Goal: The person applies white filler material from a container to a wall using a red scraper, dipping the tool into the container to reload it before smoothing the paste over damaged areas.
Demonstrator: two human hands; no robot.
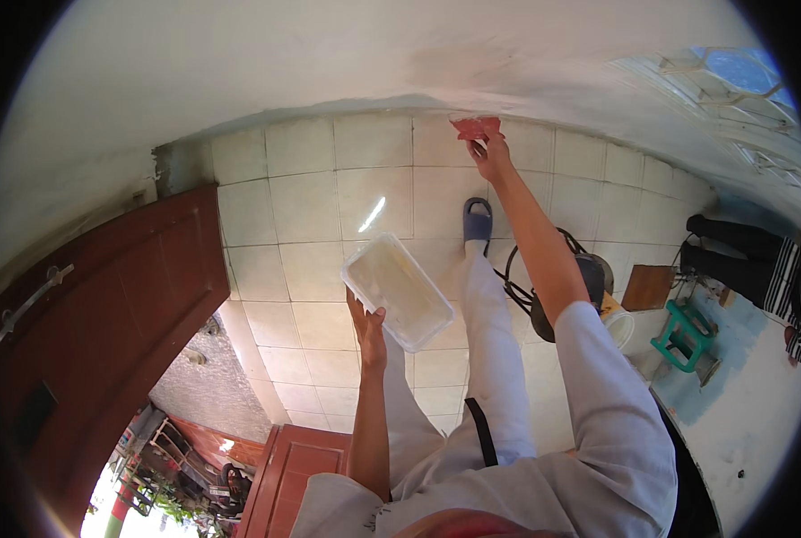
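Observation:
My right hand (491, 157) reaches far ahead, its fingers closed on a red putty spreader (478, 128). The spreader's wide edge is at the pale wall (329, 63), near where it meets the floor. Above the spreader, the wall carries a darker, greyish patch (463, 67). My left hand (368, 330) grips a clear rectangular plastic tub (434, 330) by its near left side, thumb over the rim. Something pale covers the tub's inside; how much it holds I cannot tell. The tub is tilted, with its inside facing me.
Brown door panels (122, 305) stand at the left. By my right leg are a dark object with black cables (544, 318) and a whitish bucket (619, 327). Farther right are a green stool (685, 336) and another person in dark trousers (737, 251). Cream tiles (302, 206) cover the floor.

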